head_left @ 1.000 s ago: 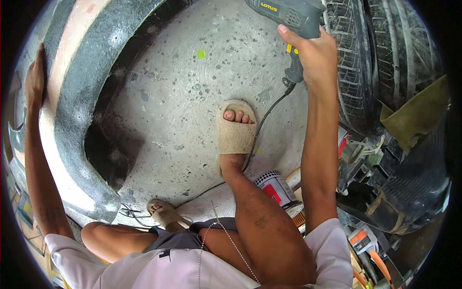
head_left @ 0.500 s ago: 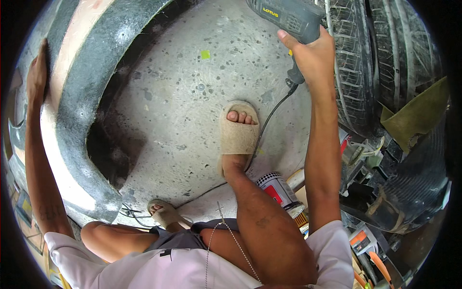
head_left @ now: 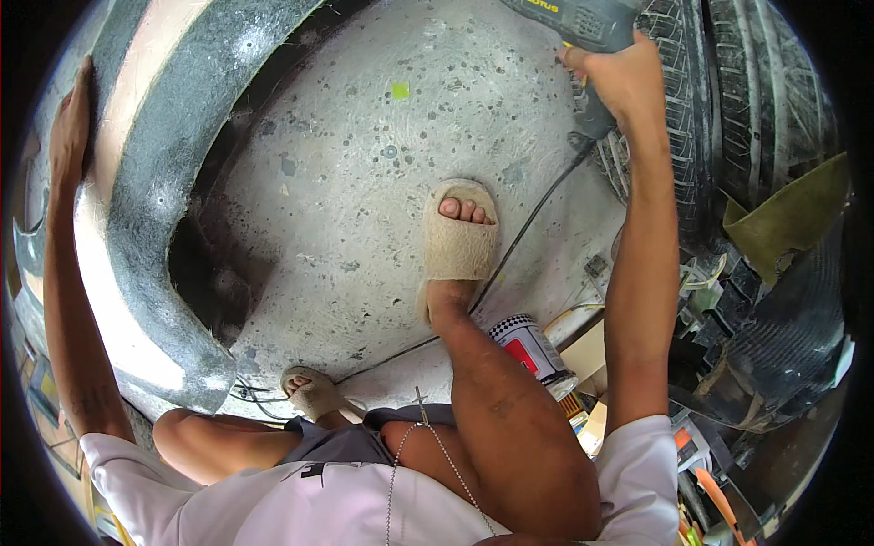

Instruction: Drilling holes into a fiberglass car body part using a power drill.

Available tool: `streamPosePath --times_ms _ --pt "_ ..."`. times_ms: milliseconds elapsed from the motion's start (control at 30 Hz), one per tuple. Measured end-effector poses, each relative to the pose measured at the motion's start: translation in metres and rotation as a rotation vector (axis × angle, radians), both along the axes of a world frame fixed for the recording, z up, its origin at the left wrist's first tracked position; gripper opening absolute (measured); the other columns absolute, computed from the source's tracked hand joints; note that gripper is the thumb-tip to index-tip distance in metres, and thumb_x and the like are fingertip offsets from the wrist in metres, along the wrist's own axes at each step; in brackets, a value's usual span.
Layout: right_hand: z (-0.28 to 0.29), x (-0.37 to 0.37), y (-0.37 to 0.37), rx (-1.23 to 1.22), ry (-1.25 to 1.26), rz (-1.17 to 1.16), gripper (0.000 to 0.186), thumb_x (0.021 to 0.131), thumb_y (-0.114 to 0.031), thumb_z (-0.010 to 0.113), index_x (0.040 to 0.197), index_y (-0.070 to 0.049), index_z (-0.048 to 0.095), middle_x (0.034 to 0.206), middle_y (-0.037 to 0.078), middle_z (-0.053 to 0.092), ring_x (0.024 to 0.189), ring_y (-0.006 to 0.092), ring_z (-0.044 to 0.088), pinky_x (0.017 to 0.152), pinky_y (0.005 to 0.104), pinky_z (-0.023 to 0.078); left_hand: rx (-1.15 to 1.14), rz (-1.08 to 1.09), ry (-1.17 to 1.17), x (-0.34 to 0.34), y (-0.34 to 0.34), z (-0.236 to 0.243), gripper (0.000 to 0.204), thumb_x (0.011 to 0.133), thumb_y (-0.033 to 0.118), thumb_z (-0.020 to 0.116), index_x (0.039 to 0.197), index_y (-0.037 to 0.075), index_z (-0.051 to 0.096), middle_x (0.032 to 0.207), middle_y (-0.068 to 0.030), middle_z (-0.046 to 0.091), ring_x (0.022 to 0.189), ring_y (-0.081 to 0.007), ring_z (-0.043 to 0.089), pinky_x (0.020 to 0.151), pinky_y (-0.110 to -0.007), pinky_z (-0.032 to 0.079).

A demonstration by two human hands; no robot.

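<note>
At the upper right, my right hand (head_left: 630,89) is wrapped around the handle of a dark grey corded power drill (head_left: 596,22). The drill's front end runs out of the picture at the top. A black cord (head_left: 537,211) trails from the handle down past my foot. On the far left, my left hand (head_left: 71,132) lies flat with straight fingers against the outer side of a large curved body panel (head_left: 177,109). This panel looks like a wheel arch, with dark grey, white and pale pinkish bands and a rough inner edge.
Worn tires (head_left: 756,100) stand at the right, near the drill. Below them lie an olive-green flap (head_left: 785,218) and black ribbed scrap (head_left: 783,318). A paint can (head_left: 533,353) sits beside my right leg on the speckled concrete floor (head_left: 355,182). My slippered foot (head_left: 462,232) is mid-floor.
My right hand has shifted right with the drill, which now overlaps the tire. The cord has swung right along with it. My left hand stays on the panel.
</note>
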State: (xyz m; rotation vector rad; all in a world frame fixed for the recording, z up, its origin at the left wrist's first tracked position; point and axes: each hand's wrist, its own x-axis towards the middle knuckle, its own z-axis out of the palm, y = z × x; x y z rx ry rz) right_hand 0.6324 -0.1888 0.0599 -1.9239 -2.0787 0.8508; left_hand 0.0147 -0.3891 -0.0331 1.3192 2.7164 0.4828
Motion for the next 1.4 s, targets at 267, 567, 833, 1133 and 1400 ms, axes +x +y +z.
streamPosePath --times_ms 267,567,833,1133,1400 --pt "0.051 -0.047 0.011 0.175 -0.118 0.112 0.035 0.064 -0.007 0.079 0.094 0.008 0.071 0.083 0.018 0.073 0.075 0.0265 0.070 0.074 0.0348 0.056 -0.086 0.079 0.040 -0.014 -0.007 0.001 0.103 0.087 0.089 0.029 0.139 0.007 0.062 0.128 -0.0258 0.066 0.119 -0.0399 0.065 0.111 -0.053 0.040" --pt "0.055 -0.048 0.019 0.210 -0.206 0.036 0.033 0.062 -0.013 0.080 0.082 0.010 0.069 0.070 0.020 0.069 0.063 0.0262 0.068 0.064 0.0355 0.055 -0.082 0.139 -0.030 0.031 0.004 0.015 0.101 0.089 0.088 0.029 0.139 0.007 0.062 0.123 -0.0251 0.069 0.115 -0.0378 0.067 0.109 -0.052 0.043" --pt "0.071 -0.067 0.031 0.249 -0.458 0.103 0.037 0.061 -0.015 0.082 0.081 0.014 0.068 0.073 0.029 0.068 0.070 0.0382 0.072 0.067 0.0413 0.057 -0.130 0.139 -0.041 0.011 0.003 0.007 0.100 0.089 0.087 0.029 0.140 0.007 0.061 0.125 -0.0251 0.068 0.114 -0.0380 0.068 0.109 -0.052 0.043" --pt "0.071 -0.070 0.035 0.240 -0.468 0.112 0.041 0.061 -0.019 0.086 0.079 0.014 0.069 0.077 0.030 0.070 0.076 0.0369 0.073 0.069 0.0404 0.058 -0.103 0.154 -0.062 0.016 0.001 0.010 0.102 0.088 0.089 0.027 0.141 0.008 0.061 0.134 -0.0236 0.064 0.125 -0.0400 0.061 0.112 -0.052 0.040" --pt "0.077 -0.067 0.037 0.152 -0.458 0.124 0.050 0.060 -0.020 0.090 0.085 0.017 0.067 0.078 0.028 0.071 0.074 0.0351 0.073 0.070 0.0392 0.058 -0.133 0.116 -0.035 0.012 0.002 0.014 0.098 0.090 0.087 0.026 0.140 0.010 0.062 0.133 -0.0236 0.064 0.123 -0.0404 0.062 0.111 -0.052 0.041"
